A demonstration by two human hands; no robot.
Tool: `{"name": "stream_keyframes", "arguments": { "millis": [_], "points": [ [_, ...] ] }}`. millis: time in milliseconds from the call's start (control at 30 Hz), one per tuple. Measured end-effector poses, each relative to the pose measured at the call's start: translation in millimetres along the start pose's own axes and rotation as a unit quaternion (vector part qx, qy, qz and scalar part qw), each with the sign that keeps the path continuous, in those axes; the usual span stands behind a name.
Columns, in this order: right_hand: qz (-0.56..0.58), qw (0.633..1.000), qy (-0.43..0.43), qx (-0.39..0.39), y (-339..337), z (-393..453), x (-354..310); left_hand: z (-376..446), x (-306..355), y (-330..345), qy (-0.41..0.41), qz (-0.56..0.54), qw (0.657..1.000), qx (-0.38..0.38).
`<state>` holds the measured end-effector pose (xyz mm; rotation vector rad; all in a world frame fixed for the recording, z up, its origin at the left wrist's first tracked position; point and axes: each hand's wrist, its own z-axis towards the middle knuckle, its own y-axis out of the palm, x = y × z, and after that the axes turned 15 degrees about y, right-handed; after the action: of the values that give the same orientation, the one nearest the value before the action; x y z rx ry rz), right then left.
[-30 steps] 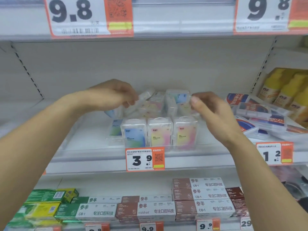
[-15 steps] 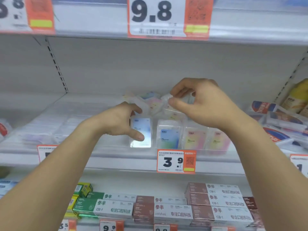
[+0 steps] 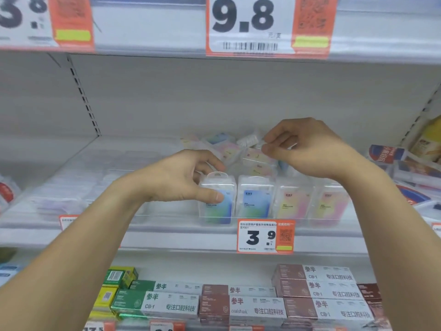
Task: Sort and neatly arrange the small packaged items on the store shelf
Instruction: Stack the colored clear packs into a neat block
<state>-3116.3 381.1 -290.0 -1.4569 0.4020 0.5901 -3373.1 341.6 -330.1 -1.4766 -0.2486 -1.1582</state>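
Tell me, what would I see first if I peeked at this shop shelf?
First, two bare arms reaching in: the left hand holds the leftmost blue pack in the front row, and the right hand pinches a small clear pack over the jumbled pile behind. Then the huge 9.8 price tag on the shelf edge above, and the orange 3.9 tag below the packs.

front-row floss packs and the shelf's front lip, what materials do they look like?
Front-row packs: apparently clear, glossy rigid plastic cases; highlights show on the moulded hang-tab tops, and pastel printed cards show through. The left hand grips the leftmost one.
Shelf's front lip: likely a clear plastic strip, since pack bottoms show through it. Glass cannot be ruled out.
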Motion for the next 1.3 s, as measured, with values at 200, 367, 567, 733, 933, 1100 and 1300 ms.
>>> {"name": "stream_keyframes", "arguments": {
  "millis": [200, 367, 567, 733, 933, 1100, 1300],
  "points": [
    [-0.021, 0.998, 0.043, -0.027, -9, 8, 3, 2, 3, 3, 0.03, 0.019, 0.999, -0.028],
    [-0.172, 0.976, 0.087, -0.099, -9, 42, -5, 2, 6, -3, 0.019, 0.004, 0.999, -0.027],
    [-0.313, 0.915, 0.144, -0.211, 22, 74, -17, 6, 4, -11, -0.021, -0.028, 0.999, 0.004],
    [-0.363, 0.886, 0.156, -0.245, 34, 75, -22, 11, 2, -13, -0.037, -0.04, 0.998, 0.039],
    [-0.228, 0.926, 0.163, -0.251, 31, 72, -21, 27, -8, -24, -0.041, 0.092, 0.982, 0.161],
    [-0.064, 0.967, 0.139, -0.205, 13, 61, -21, 67, -29, -31, -0.038, 0.236, 0.967, 0.083],
    [0.069, 0.976, 0.117, -0.169, 3, 57, -12, 90, -58, -24, -0.057, 0.312, 0.945, -0.087]
  ]
}}
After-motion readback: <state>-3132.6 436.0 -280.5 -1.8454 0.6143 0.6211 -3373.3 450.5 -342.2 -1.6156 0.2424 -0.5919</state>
